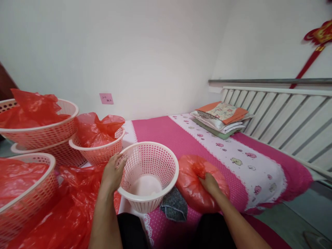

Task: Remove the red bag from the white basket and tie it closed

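Observation:
My left hand point(113, 172) grips the left rim of an empty pale pink perforated plastic basket point(155, 157) that stands on the bed in front of me. My right hand point(209, 183) rests on a full, tied red plastic bag point(192, 176) lying just right of the basket, its fingers closed on the bag's gathered top. A small dark grey cloth point(174, 205) lies between the basket and the bag, near the bed's front edge.
Several more pink baskets point(46, 133) holding red plastic bags point(97, 129) crowd the left side, with loose red plastic point(70, 207) below them. The bed has a pink and white cover point(233, 155). Folded bedding point(220, 117) is stacked by the slatted rail point(285, 117).

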Action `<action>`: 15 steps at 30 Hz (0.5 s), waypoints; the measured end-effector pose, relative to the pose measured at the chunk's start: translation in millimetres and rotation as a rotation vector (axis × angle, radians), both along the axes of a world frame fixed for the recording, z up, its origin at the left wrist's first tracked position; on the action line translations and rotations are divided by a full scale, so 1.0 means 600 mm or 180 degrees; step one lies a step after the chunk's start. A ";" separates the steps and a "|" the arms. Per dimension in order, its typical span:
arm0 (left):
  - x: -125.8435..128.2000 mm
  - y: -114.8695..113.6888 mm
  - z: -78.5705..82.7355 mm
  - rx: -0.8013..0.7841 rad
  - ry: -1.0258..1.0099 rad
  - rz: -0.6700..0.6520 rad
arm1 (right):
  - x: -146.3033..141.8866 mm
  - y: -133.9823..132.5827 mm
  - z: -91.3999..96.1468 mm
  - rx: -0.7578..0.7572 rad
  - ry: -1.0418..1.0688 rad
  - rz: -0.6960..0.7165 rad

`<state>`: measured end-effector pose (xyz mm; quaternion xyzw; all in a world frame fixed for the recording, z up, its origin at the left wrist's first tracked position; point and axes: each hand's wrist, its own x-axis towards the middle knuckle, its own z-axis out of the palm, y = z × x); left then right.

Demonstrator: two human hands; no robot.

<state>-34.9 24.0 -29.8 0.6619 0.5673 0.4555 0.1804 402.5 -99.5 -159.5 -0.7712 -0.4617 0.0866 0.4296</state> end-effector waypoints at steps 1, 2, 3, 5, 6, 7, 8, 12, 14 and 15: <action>0.001 -0.001 0.000 0.0001 -0.0003 -0.0003 | 0.007 0.007 0.010 -0.0063 0.0027 0.0024; 0.001 -0.002 0.001 -0.0004 -0.0013 -0.0003 | 0.015 0.014 0.022 -0.0084 0.0071 0.0038; 0.002 -0.003 0.001 -0.0012 -0.0028 0.0002 | 0.023 0.018 0.035 -0.0038 0.0147 0.0019; 0.002 -0.005 0.003 -0.0028 -0.0054 0.0007 | 0.040 0.017 0.060 0.0214 0.0379 -0.0099; 0.002 -0.005 0.004 -0.0037 -0.0060 0.0003 | 0.048 0.012 0.071 0.0398 0.0502 -0.0178; 0.002 -0.005 0.005 -0.0047 -0.0055 -0.0003 | 0.054 0.006 0.079 0.0589 0.0607 -0.0258; 0.001 -0.005 0.006 -0.0059 -0.0043 -0.0006 | 0.058 -0.002 0.084 0.0759 0.0677 -0.0334; 0.001 -0.004 0.008 -0.0099 -0.0006 -0.0003 | 0.061 -0.029 0.070 0.0726 0.0783 -0.0631; 0.002 -0.004 0.008 -0.0089 -0.0013 0.0005 | 0.054 -0.031 0.050 0.0353 0.0727 -0.0581; 0.002 -0.004 0.008 -0.0084 -0.0015 0.0005 | 0.049 -0.029 0.040 0.0155 0.0637 -0.0480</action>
